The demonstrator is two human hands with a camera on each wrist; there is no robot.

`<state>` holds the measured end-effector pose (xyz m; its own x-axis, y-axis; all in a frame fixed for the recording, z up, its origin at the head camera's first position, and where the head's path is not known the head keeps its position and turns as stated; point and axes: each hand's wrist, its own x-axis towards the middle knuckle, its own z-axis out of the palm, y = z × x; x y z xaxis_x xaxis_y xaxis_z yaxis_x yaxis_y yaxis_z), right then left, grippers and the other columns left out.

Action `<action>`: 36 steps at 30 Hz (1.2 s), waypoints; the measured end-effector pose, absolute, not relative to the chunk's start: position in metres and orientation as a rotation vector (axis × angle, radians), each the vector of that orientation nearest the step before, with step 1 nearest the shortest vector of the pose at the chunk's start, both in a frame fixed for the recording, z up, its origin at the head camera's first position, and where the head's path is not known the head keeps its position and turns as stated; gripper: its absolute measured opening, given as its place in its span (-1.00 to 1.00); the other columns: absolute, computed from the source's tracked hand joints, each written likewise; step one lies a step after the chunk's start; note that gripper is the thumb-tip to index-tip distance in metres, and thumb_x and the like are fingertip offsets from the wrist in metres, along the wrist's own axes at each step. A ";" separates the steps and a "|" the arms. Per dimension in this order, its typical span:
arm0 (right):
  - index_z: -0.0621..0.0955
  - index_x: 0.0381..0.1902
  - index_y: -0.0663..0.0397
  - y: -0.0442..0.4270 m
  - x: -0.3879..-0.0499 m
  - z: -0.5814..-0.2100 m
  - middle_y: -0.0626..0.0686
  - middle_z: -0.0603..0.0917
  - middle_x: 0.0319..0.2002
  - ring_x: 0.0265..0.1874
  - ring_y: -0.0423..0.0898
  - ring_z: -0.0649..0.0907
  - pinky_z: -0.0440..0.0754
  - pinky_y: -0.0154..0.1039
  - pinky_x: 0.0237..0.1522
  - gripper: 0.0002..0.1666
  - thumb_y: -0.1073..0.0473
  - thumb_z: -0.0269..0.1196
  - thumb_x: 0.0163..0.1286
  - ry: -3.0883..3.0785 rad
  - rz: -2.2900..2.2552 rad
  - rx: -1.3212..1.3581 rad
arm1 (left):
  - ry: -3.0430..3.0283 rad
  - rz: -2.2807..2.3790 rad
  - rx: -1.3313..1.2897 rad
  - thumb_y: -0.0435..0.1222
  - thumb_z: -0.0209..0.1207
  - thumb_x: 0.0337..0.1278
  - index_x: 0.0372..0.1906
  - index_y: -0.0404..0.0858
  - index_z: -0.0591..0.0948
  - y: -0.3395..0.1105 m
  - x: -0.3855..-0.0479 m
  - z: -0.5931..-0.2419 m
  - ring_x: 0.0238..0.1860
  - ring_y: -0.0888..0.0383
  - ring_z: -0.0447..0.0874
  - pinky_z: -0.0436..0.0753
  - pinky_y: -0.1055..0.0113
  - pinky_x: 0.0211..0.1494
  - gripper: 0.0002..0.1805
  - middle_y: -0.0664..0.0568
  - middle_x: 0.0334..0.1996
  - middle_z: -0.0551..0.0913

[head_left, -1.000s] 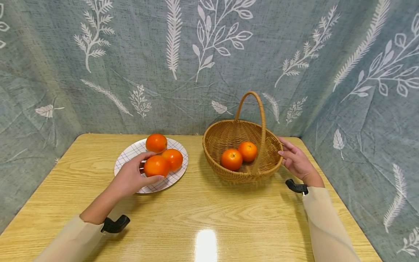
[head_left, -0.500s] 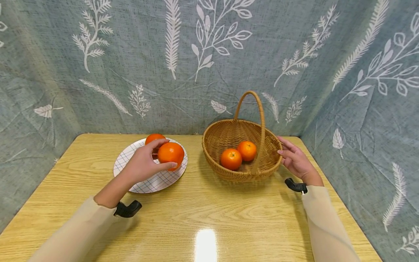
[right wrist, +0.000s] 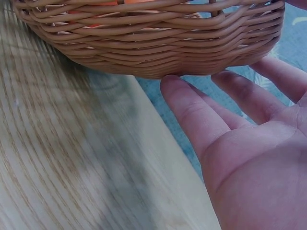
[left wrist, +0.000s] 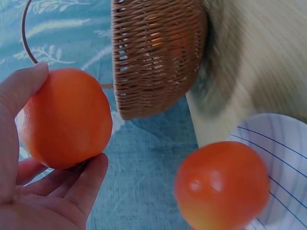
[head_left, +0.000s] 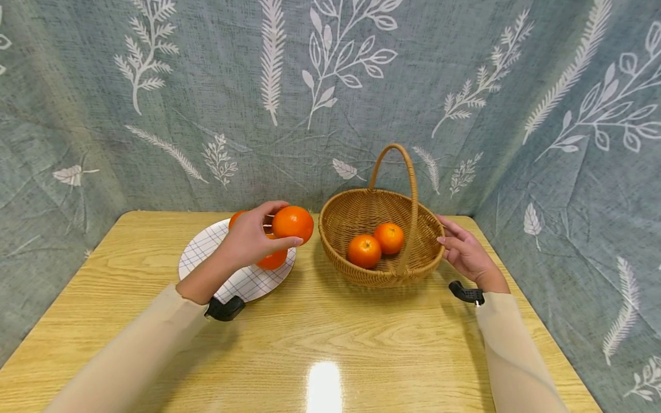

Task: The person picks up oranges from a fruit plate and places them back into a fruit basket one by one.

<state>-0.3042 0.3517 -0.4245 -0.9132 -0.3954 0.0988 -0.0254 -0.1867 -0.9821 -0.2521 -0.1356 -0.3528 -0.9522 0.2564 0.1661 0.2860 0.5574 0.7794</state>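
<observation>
My left hand (head_left: 255,232) grips a smooth, red-orange persimmon (head_left: 293,225) between thumb and fingers, in the air between plate and basket. In the left wrist view the held persimmon (left wrist: 67,119) shows large and glossy. Behind the hand, two more persimmons, the nearer one (head_left: 272,259) and a mostly covered one (head_left: 237,218), lie on a white plate (head_left: 198,261) with a thin grid pattern. My right hand (head_left: 471,258) holds the wicker basket (head_left: 341,267) at its right side, thumb at the rim. Its fingertips (right wrist: 175,88) touch the weave from outside.
Two oranges, one in front (head_left: 364,251) and one behind (head_left: 389,238), lie inside the basket. A tall arched handle (head_left: 411,189) spans it. The wooden table (head_left: 361,338) ends at a blue-grey leaf-patterned cloth (head_left: 289,166) behind and at the right.
My left hand has lifted the persimmon off the plate and carried it rightward, toward the basket. The right hand and the basket have stayed in place.
</observation>
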 end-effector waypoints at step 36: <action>-0.04 0.66 0.23 0.349 -0.305 -0.422 0.03 0.48 0.31 0.13 -0.17 0.66 0.73 -0.31 0.04 -0.22 0.43 -0.05 0.60 1.859 -2.190 -0.443 | -2.729 -1.412 -0.690 0.03 0.51 0.03 0.41 -0.10 0.47 -0.056 -0.306 -0.323 0.11 0.01 0.66 0.70 0.07 0.10 -0.17 -0.05 0.17 0.65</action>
